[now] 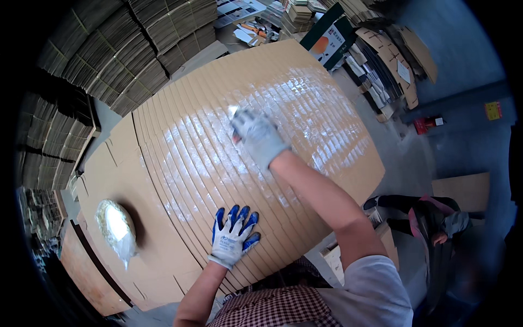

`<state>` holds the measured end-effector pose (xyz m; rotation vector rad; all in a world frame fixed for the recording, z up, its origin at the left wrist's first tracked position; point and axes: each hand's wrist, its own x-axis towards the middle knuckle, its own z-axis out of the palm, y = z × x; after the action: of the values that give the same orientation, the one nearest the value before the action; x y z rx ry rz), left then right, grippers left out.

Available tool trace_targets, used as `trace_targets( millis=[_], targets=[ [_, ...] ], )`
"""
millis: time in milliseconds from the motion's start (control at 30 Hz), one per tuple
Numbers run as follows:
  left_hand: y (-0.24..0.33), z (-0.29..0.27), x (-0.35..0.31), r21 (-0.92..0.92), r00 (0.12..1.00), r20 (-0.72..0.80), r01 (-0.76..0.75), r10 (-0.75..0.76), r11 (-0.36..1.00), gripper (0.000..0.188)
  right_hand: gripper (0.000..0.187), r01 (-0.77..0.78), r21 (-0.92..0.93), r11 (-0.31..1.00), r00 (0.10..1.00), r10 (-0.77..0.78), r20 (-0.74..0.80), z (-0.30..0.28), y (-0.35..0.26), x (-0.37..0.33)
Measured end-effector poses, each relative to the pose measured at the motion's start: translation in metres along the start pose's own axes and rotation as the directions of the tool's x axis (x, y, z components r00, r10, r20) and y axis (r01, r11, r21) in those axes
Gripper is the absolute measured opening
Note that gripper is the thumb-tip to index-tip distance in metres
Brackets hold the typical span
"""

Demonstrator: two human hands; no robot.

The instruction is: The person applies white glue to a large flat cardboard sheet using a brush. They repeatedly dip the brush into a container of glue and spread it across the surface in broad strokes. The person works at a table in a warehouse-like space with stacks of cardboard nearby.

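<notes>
Overlapping sheets of brown cardboard (180, 158) lie fanned out in front of me, their edges forming narrow strips. A shiny wet-looking whitish film covers much of the strips. My left hand (230, 237), in a white and blue work glove, rests flat on the near strips with its fingers spread. Over the glossy middle is my right hand (256, 133), gloved and slightly blurred, with curled fingers. Something pale shows at its fingertips, too smeared to name. To the left, a round tub (115, 229) with a clear plastic liner and bright white contents sits on flat cardboard.
Tied stacks of folded cardboard (109, 49) stand at the far left. Beyond the far edge are tools (259, 30) and a dark green box (329, 38). More cardboard pieces (389, 65) lean at the far right. Another person (436, 223) is at the right.
</notes>
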<state>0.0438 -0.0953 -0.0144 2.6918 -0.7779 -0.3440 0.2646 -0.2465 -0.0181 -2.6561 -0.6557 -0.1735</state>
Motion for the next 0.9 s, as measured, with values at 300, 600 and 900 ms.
trace_targets(
  millis=[300, 600, 900],
  targets=[
    [-0.001, 0.002, -0.002, -0.020, 1.000, -0.014, 0.012, -0.013, 1.000, 0.052, 0.013, 0.168, -0.087, 0.982, 0.986, -0.168, 0.006, 0.002, -0.027, -0.014],
    [-0.001, 0.001, -0.002, -0.003, 1.000, 0.000, 0.002, -0.002, 1.000, 0.052, 0.014, 0.187, -0.107, 0.977, 0.971, -0.200, -0.127, 0.014, -0.040, 0.004],
    [-0.003, 0.001, -0.003, -0.044, 1.000, -0.022, 0.005, -0.006, 0.999, 0.050, 0.009, 0.049, -0.087, 0.995, 0.997, -0.055, -0.061, 0.002, -0.042, 0.028]
  ],
)
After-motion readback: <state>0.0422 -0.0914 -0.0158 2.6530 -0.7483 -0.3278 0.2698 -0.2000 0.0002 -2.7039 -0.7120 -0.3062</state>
